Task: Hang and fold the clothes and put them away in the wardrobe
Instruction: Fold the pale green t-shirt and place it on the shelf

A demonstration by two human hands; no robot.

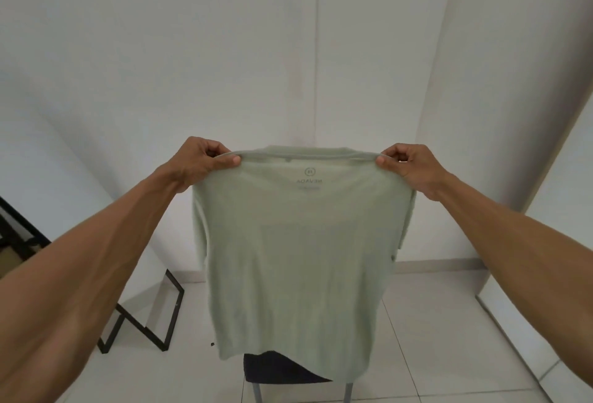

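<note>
White-walled room, tiled floor: pale green T-shirt (288,258) hangs unfolded at frame centre, left hand (205,162) and right hand (409,166) each pinching 1 shoulder, dark garment (276,369) waiting on chair (257,393) below, so folding looks barely started.

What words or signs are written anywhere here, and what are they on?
"NEVADA": on the pale green T-shirt, just below the neckline, showing mirrored through the cloth.
Round mark above it: a circle with a symbol inside, too blurred to read.
Small line under it: too small to read.
Nothing else is written.
</note>
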